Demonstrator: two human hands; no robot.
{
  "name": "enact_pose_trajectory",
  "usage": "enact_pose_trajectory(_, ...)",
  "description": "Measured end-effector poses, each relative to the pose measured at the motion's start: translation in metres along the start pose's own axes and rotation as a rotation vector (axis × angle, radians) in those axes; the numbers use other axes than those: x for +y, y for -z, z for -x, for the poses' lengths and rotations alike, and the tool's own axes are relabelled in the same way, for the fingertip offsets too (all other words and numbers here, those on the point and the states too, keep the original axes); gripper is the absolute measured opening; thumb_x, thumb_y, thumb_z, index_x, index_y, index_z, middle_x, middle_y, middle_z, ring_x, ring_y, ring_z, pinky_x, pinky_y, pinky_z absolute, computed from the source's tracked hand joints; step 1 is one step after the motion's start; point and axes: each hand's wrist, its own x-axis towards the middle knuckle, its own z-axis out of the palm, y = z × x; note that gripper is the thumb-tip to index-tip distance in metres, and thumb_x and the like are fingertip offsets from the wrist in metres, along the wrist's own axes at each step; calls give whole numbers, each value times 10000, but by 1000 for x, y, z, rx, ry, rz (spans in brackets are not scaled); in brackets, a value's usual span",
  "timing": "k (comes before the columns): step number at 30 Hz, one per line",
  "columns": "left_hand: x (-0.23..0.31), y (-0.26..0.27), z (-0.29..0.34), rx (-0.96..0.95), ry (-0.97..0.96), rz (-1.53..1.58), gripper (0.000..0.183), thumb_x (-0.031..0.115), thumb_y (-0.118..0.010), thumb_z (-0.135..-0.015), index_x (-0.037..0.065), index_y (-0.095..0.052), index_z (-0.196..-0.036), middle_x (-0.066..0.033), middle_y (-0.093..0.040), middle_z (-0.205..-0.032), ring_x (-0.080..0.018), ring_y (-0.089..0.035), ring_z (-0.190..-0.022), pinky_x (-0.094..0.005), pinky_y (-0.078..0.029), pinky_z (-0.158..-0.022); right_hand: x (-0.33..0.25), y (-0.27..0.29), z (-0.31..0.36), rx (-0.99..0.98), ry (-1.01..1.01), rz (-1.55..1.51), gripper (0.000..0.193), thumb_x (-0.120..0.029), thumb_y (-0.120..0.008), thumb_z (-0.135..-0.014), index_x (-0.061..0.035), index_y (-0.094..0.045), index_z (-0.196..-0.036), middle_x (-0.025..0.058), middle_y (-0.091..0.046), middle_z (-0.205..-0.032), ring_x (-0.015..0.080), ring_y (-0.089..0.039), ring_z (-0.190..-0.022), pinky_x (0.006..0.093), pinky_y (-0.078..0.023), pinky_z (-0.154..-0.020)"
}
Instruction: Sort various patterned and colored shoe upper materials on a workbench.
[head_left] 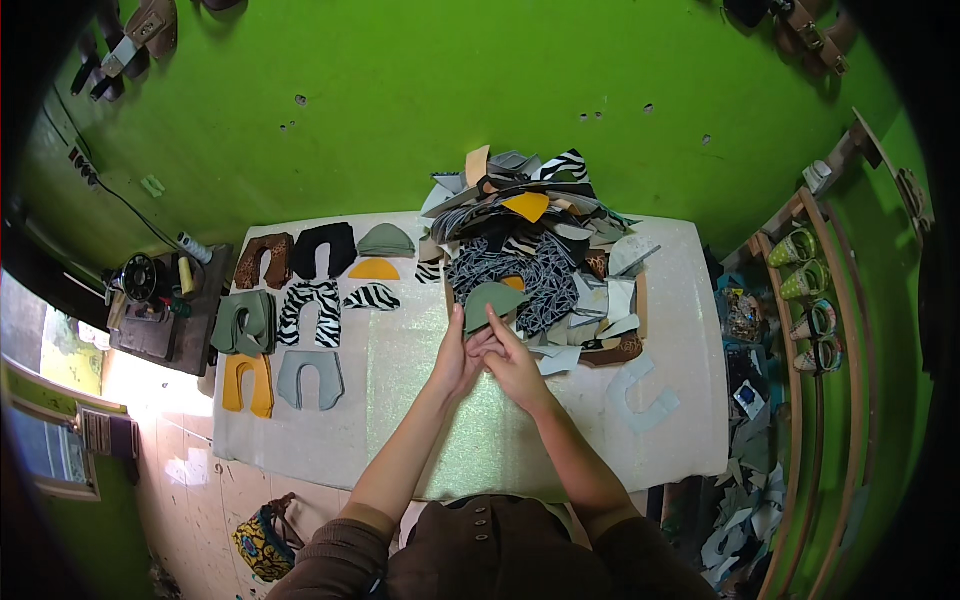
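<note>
Over the middle of the table I hold a green half-moon piece (488, 303) of sheet material. My left hand (457, 358) grips its lower left edge, thumb up, and my right hand (515, 368) pinches its lower right; the fingers overlap underneath. Just beyond the hands, a box (643, 308) overflows with offcuts, including a dark patterned bundle (545, 290) and a yellow scrap (526, 206). To the left lie a stack of green half-moons (386, 240), a yellow half-moon (374, 269) and zebra-print half-moons (371, 296).
U-shaped pieces lie at the table's left: leopard-print (264, 258), black (325, 248), green (242, 322), zebra-print (310, 313), yellow (247, 385) and grey (311, 380). A pale U-shaped offcut (640, 396) lies at right. A sewing machine (140, 280) stands left; a shoe rack (812, 330) stands right.
</note>
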Motion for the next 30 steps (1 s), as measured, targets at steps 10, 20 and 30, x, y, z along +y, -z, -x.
enact_pose_trajectory(10,1,11,-7,146,-282,-183,335,228,-359,-941,-14,-424,-1163,-135,-537,-1093,-223,-540,-1016,-313,-440,-892,-8,11,3,317,255,659,409,37,-504,-780,-46,-479,-1179,91,-449,-1116,108,-509,-789,191,-422,-619)
enact_pose_trajectory(20,13,15,-2,130,-222,-196,338,209,-370,-934,-37,-416,-1162,-161,-529,-1109,-239,-543,-1020,-324,-447,-893,-15,93,-3,382,-317,1153,260,-300,-650,-704,-45,-649,-751,142,-612,-722,281,-599,-698,359,-458,-637)
enact_pose_trajectory(30,10,8,0,95,-154,-219,350,201,-367,-937,-30,-398,-1198,-157,-525,-1116,-211,-535,-1023,-301,-435,-900,4,102,-12,285,-330,1285,238,-275,-674,-695,-42,-635,-725,134,-616,-681,287,-602,-678,364,-444,-610)
